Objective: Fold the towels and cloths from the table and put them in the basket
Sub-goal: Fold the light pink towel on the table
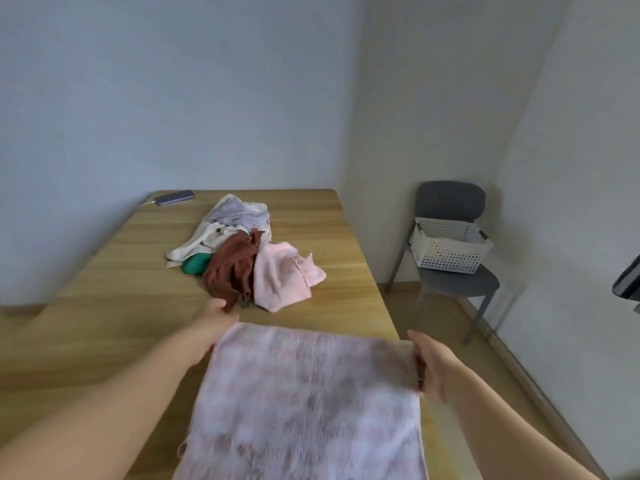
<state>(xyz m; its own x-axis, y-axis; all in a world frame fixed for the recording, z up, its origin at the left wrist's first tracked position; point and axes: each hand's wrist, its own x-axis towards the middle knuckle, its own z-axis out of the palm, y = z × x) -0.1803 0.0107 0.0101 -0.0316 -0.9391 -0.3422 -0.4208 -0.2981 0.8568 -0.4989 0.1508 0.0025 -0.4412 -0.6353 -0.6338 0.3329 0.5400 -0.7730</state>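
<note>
A pale pink towel (308,400) hangs spread out in front of me, blurred. My left hand (211,323) holds its top left corner and my right hand (431,365) grips its top right corner. Beyond it, on the wooden table (104,306), lies a pile of cloths: a brown one (232,268), a light pink one (282,275), a green one (195,264), a cream one (204,240) and a lilac patterned one (235,211). The white perforated basket (450,249) stands on a grey chair at the right.
A grey chair (450,202) stands in the room's right corner, apart from the table. A dark phone (175,197) with a cable lies at the table's far left corner. Walls close in behind and to the right.
</note>
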